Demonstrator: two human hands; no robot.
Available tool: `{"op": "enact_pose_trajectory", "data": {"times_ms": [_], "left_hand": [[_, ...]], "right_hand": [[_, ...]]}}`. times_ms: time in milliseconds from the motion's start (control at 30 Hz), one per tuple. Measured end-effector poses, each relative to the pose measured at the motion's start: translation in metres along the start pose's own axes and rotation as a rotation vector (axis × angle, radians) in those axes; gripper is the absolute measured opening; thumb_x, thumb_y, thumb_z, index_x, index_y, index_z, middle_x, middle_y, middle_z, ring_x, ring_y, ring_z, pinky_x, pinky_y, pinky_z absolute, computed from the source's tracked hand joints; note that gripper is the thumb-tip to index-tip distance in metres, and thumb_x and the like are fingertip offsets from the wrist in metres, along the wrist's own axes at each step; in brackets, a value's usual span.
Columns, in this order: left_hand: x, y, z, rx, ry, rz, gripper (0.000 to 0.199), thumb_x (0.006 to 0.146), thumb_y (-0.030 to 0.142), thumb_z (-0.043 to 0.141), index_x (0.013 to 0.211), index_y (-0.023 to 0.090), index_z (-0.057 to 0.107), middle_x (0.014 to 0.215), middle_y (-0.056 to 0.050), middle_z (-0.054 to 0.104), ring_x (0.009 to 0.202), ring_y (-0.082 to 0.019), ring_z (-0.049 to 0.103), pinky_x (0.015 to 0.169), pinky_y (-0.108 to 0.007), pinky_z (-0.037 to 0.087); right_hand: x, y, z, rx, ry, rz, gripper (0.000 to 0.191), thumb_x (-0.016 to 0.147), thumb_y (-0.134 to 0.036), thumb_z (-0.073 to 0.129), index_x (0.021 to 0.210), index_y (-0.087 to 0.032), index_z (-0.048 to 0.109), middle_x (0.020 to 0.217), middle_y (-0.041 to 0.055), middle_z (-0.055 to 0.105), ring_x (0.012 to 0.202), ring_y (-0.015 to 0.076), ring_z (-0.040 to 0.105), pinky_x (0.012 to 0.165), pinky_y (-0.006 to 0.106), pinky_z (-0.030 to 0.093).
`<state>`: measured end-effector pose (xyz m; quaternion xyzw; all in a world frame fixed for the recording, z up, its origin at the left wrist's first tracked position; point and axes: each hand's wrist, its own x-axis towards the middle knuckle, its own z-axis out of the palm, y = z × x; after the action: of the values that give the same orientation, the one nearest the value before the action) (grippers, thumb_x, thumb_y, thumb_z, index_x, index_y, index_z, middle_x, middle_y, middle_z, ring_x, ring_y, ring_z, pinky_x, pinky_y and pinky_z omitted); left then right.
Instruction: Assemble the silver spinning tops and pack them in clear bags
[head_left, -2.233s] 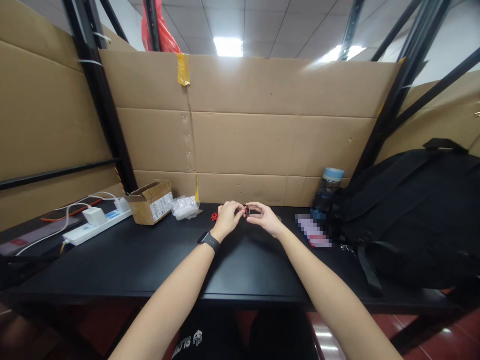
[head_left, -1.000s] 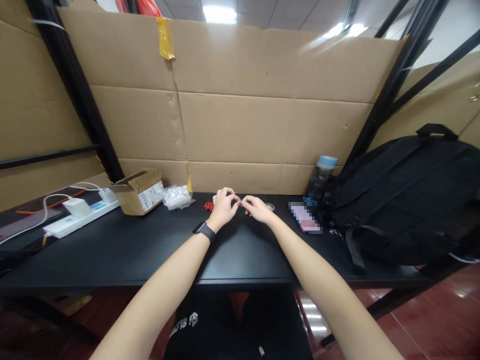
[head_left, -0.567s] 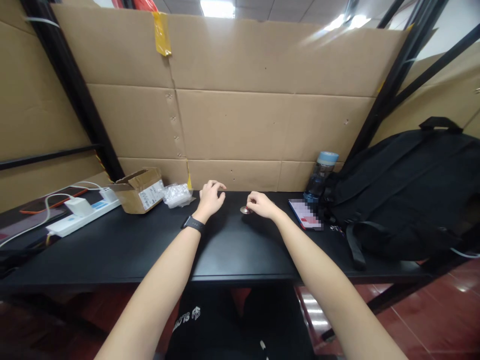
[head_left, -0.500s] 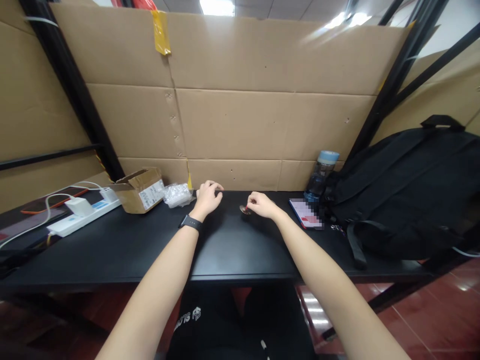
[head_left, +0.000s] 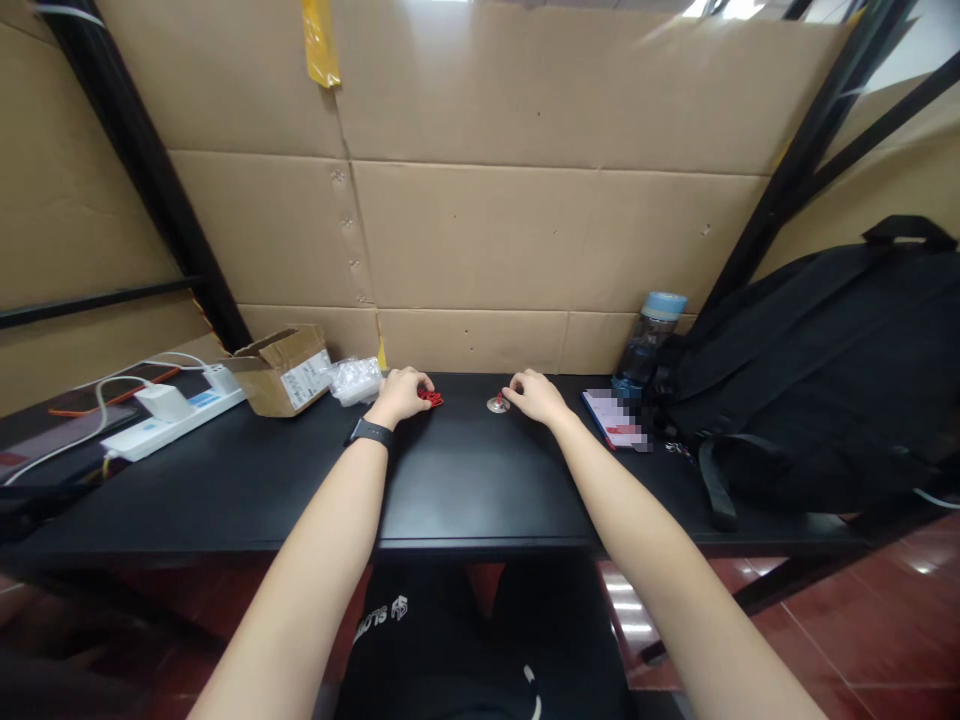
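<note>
My left hand [head_left: 403, 397], with a dark watch on its wrist, is curled down over a small bundle of red pieces [head_left: 430, 398] on the black table. Its fingertips touch the bundle, part of which is hidden under the palm. To the right, my right hand [head_left: 534, 397] pinches a small red part standing on a shiny round disc [head_left: 496, 405]. The disc rests flat on the table. What exactly the disc and the red pieces are is too small to tell.
Left of my hands are a clear plastic wrap [head_left: 355, 381], an opened cardboard box [head_left: 279, 370] and a white power strip [head_left: 176, 422]. A phone-like flat item [head_left: 615, 418], a water bottle [head_left: 646, 345] and a black backpack [head_left: 810, 370] stand right. Cardboard panels [head_left: 480, 240] close the back.
My left hand has moved slightly left and curled its fingers onto the red pieces, which now show. The disc at my right hand went from tilted to flat. My view has dipped a little.
</note>
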<state>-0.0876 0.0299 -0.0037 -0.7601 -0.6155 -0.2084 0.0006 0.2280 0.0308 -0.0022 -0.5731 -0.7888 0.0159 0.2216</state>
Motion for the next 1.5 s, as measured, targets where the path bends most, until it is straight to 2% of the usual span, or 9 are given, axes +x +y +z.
{"op": "enact_pose_trajectory", "data": {"times_ms": [133,233,400,533,933,1100,1233,1333,1500], "left_hand": [[-0.001,0.0,-0.002,-0.016,-0.018,0.023,0.014,0.076,0.032,0.08,0.089,0.029,0.082,0.11,-0.005,0.075,0.104,-0.028,0.064,0.09,-0.036,0.047],[-0.001,0.003,0.0,-0.009,-0.023,0.036,0.009,0.076,0.03,0.078,0.084,0.029,0.082,0.106,-0.004,0.077,0.101,-0.028,0.066,0.088,-0.036,0.048],[-0.001,0.003,0.002,0.002,-0.029,0.04,0.011,0.077,0.031,0.078,0.087,0.029,0.082,0.105,-0.004,0.078,0.101,-0.028,0.066,0.089,-0.037,0.047],[0.001,0.003,0.005,-0.002,-0.042,0.054,0.018,0.073,0.031,0.082,0.092,0.031,0.084,0.109,-0.004,0.076,0.104,-0.029,0.063,0.089,-0.038,0.046],[0.002,0.013,0.013,-0.058,-0.068,0.098,0.004,0.074,0.031,0.082,0.076,0.034,0.083,0.125,0.001,0.071,0.119,-0.031,0.055,0.097,-0.043,0.04],[0.0,0.021,0.014,-0.045,-0.044,0.121,0.02,0.07,0.033,0.087,0.089,0.033,0.081,0.119,-0.004,0.07,0.118,-0.033,0.054,0.099,-0.046,0.041],[-0.003,0.024,0.016,-0.045,-0.058,0.113,0.007,0.073,0.029,0.085,0.077,0.031,0.08,0.12,-0.005,0.068,0.121,-0.034,0.051,0.102,-0.049,0.038],[-0.005,0.028,0.018,-0.04,-0.072,0.11,0.008,0.074,0.022,0.082,0.07,0.027,0.077,0.115,-0.006,0.068,0.12,-0.034,0.05,0.102,-0.049,0.038],[-0.005,0.04,0.017,-0.022,-0.071,0.205,0.006,0.083,0.025,0.075,0.077,0.025,0.075,0.114,-0.008,0.068,0.119,-0.033,0.052,0.1,-0.047,0.039]], "right_hand": [[0.001,0.036,-0.012,-0.066,-0.112,0.111,0.043,0.077,-0.039,0.082,0.117,-0.025,0.072,0.13,0.0125,0.066,0.121,0.0335,0.061,0.098,0.044,0.047],[0.002,0.061,-0.014,0.072,-0.173,0.114,0.044,0.074,-0.027,0.083,0.116,-0.022,0.073,0.12,0.0104,0.074,0.109,0.027,0.069,0.095,0.037,0.05],[0.004,0.075,-0.013,0.197,-0.127,0.085,0.038,0.069,-0.021,0.085,0.106,-0.019,0.077,0.107,0.0089,0.078,0.098,0.0227,0.073,0.09,0.031,0.053],[0.004,0.076,-0.013,0.207,-0.098,0.056,0.037,0.067,-0.019,0.086,0.103,-0.02,0.078,0.104,0.0083,0.079,0.09,0.0214,0.073,0.084,0.031,0.055],[0.0,0.075,-0.023,0.288,-0.121,0.057,0.036,0.067,-0.014,0.087,0.101,-0.019,0.078,0.107,0.0087,0.08,0.088,0.0211,0.073,0.085,0.032,0.055],[0.0,0.072,-0.026,0.316,-0.113,0.032,0.038,0.067,-0.01,0.083,0.104,-0.02,0.077,0.102,0.0055,0.08,0.087,0.0201,0.073,0.085,0.031,0.056],[0.001,0.064,-0.028,0.384,-0.068,-0.059,0.044,0.067,-0.011,0.081,0.109,-0.022,0.076,0.102,0.0037,0.079,0.091,0.0209,0.073,0.09,0.035,0.056],[0.002,0.055,-0.028,0.452,-0.022,-0.099,0.047,0.066,-0.011,0.08,0.111,-0.023,0.076,0.107,0.0044,0.079,0.094,0.0224,0.072,0.092,0.039,0.057],[0.003,0.037,-0.025,0.599,0.026,-0.15,0.045,0.069,-0.016,0.081,0.114,-0.023,0.074,0.114,0.0076,0.077,0.095,0.0227,0.072,0.091,0.042,0.059]]}}
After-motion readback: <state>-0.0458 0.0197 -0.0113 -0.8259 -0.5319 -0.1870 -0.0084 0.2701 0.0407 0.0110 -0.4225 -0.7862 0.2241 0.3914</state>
